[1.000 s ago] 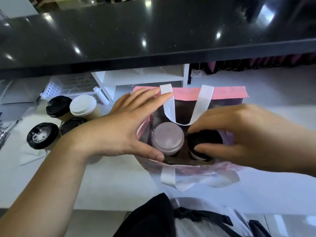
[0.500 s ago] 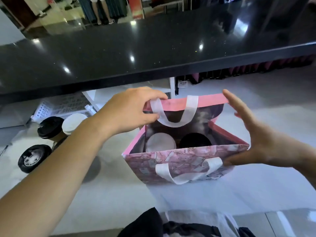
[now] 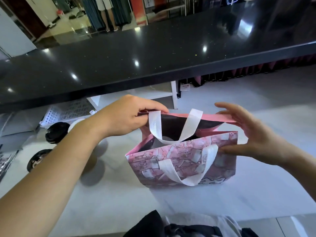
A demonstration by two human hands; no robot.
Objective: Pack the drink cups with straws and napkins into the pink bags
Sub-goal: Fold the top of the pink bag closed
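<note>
— Since half a second before, what had shifted?

— Both hands had stayed at the bag while the view lifted; the bag's mouth looked narrower, so less of the cups inside showed.

— Start at the left. What stood there?

— Spare cups [image 3: 57,132] with black lids waited on the white counter [image 3: 119,199], left of the left forearm and well apart from the bag, probably staged for the next bag.

— And the left hand?

— The left hand [image 3: 124,117] was pinched shut on the far rim of the pink bag [image 3: 184,161], just beside the rear white handle [image 3: 154,125]. Its grip likely held that wall up so the mouth kept its shape.

— What lay inside?

— A pale lid [image 3: 165,139] showed below the rear handle's loop, deep in the bag and below the pinching fingers. A dark one may have sat to its right, but the near wall hid most of it, so I could not be sure. No straws or napkins were visible.

— The right hand?

— The right hand [image 3: 253,142] was spread and released, thumb touching the near wall by the front handle [image 3: 186,171], fingers hovering past the far rim's right corner. It seemed to steady and square that side, not grasp it.
</note>
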